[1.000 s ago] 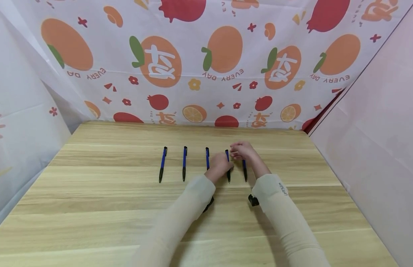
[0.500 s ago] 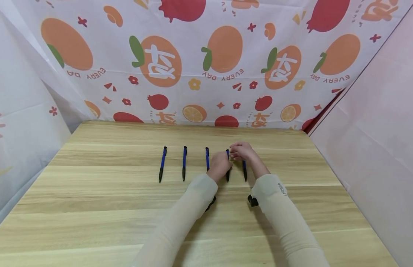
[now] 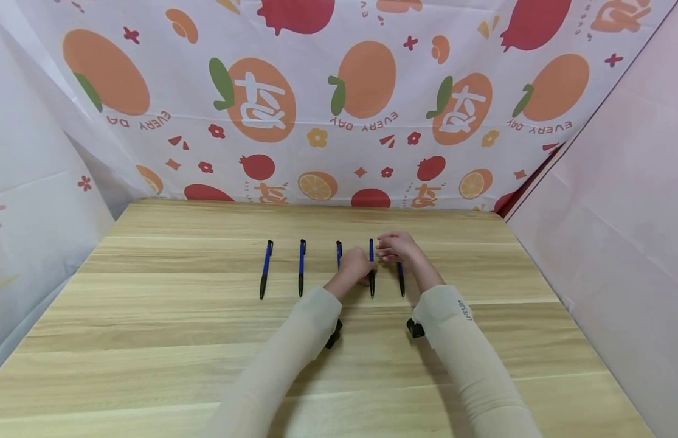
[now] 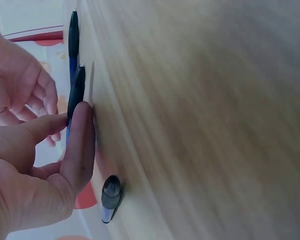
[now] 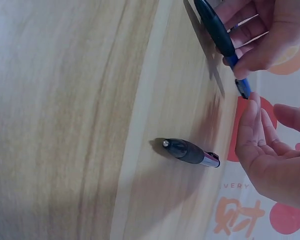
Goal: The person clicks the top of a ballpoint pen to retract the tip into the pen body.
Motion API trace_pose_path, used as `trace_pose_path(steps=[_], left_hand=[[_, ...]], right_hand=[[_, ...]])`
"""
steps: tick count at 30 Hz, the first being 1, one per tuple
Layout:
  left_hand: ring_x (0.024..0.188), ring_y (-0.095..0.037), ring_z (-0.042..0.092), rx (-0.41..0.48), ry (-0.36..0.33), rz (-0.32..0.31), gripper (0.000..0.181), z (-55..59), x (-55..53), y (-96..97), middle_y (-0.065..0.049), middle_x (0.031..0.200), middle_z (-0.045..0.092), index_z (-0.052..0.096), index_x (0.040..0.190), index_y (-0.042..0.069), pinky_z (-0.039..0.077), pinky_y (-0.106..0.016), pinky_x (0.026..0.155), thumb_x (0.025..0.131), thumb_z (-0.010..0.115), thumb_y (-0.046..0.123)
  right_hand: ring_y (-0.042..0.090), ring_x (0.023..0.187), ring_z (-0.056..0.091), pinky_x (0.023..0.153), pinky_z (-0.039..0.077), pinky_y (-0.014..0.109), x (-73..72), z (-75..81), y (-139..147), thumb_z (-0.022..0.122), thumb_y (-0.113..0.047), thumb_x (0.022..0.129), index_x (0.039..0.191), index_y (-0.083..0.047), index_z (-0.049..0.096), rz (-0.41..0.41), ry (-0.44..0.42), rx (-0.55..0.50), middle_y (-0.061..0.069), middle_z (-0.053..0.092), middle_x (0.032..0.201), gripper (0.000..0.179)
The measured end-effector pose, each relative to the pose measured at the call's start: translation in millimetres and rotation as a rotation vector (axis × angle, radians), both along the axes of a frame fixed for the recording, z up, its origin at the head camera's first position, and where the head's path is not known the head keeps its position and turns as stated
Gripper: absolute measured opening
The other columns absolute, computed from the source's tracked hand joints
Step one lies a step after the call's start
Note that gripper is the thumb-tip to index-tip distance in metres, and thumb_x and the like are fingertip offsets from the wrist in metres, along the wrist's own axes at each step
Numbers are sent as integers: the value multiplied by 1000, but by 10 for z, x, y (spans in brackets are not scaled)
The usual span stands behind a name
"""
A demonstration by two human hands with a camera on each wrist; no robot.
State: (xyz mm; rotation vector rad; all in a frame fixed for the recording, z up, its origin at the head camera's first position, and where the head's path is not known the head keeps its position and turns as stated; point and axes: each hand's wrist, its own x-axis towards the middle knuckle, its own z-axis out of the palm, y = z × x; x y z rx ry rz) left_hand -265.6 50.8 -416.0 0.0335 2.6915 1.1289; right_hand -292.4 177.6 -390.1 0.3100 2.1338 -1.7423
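My left hand (image 3: 354, 264) pinches a blue pen with a black grip (image 3: 371, 248) between thumb and fingers. In the right wrist view this pen (image 5: 217, 30) is raised slightly off the table, a shadow beside it. My right hand (image 3: 399, 246) is just right of the pen's upper end, fingers loosely bent and holding nothing; its fingertips (image 5: 252, 100) are close to that end, contact unclear. Below the right hand lies another blue pen (image 3: 401, 281), its upper part hidden. Left of the pinched pen lies a similar pen (image 3: 339, 252), partly covered by my left hand.
Two more blue pens, one at far left (image 3: 266, 267) and one beside it (image 3: 301, 267), lie in the same spaced row. The wooden table (image 3: 152, 340) ends at a fruit-print cloth (image 3: 317, 158) behind. White cloth walls (image 3: 618, 231) stand at both sides.
My left hand has shifted slightly left, and more of the pinched pen shows. That pen now stands straighter in line, its upper end farther back. My right hand stays almost still.
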Motion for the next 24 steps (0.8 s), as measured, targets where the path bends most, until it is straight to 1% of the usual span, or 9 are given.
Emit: trace_pose_path(steps=[2,5,7,9,12,15,20,24], left_hand=[[47,-18,62,77,-50,7,18,1,-7,-23,-8,54,61,63,70,0,52,-23,47,82,68,13],[49,-17,62,205,-113,32,15,-4,-22,-56,-8,59,62,61,75,0,53,-24,47,84,67,11],[51,-17,62,271,-139,43,13,-5,-28,-78,-8,64,61,59,79,0,53,-25,48,85,66,10],[54,-18,62,316,-156,45,12,-3,-25,-99,-9,67,59,57,83,0,54,-26,50,86,65,9],[57,-21,63,358,-165,31,12,5,-10,-134,-11,71,58,57,89,-2,55,-28,54,87,63,8],[57,-22,62,384,-161,18,12,6,7,-169,-12,72,58,57,92,-4,55,-30,56,88,61,7],[52,-19,59,412,-176,8,11,5,21,-204,-11,69,57,58,92,-3,55,-31,56,89,60,7],[55,-20,60,401,-181,-2,10,25,26,-207,-11,70,57,59,92,-2,55,-31,56,89,60,7]], right_hand=[[15,76,61,67,51,22,-8,-6,1,45,-6,95,126,3,48,-2,-4,-3,19,56,114,32],[16,78,62,67,51,22,-17,-14,2,45,-8,96,126,2,49,-1,-10,-14,18,57,113,31],[15,79,62,66,51,21,-20,-20,0,45,-8,96,126,1,49,-7,-17,-25,17,58,112,31],[15,78,62,64,52,20,-22,-25,0,44,-9,97,127,0,49,-12,-26,-41,17,58,112,32],[14,77,62,63,52,19,-22,-34,-4,43,-9,97,127,0,49,-21,-41,-72,17,57,113,32],[15,77,62,65,52,20,-21,-48,-3,43,-10,98,128,0,48,-20,-52,-120,17,57,112,32],[15,74,62,67,53,23,-26,-73,-7,47,-12,97,127,2,47,-20,-62,-196,10,61,95,33],[14,69,61,66,53,23,-27,-80,-30,48,-12,96,125,3,46,-26,-65,-213,6,60,85,33]])
